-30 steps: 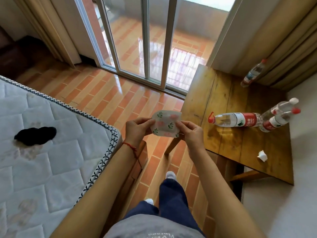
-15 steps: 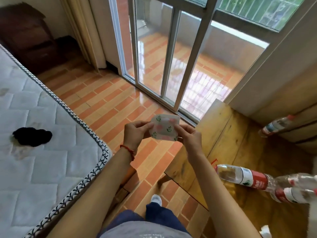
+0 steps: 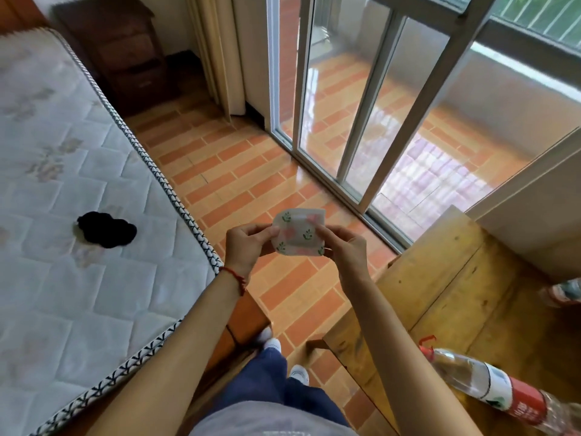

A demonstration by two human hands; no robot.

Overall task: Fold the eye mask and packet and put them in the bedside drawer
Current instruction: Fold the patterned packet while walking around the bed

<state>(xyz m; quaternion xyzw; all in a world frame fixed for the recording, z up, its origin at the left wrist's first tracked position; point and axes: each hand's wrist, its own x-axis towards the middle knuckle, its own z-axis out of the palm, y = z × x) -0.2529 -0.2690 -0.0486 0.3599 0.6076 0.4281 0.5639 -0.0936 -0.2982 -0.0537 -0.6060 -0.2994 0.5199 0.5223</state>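
Quilted white fabric covers the mattress, the largest item, its edge bound in patterned black-and-white piping. Right of the mattress runs an orange brick-pattern tiled floor, glossy near the sliding glass door. Further right of the mattress stands a yellow wooden table carrying a clear plastic bottle lying on its side, red-labelled. Beyond the mattress's far corner sits a dark wooden bedside cabinet. The black eye mask, soft and bunched, lies on the mattress. Just right of the mattress corner, above the floor, the left hand and right hand each pinch a side of the small translucent packet, printed with green leaves and pink shapes.
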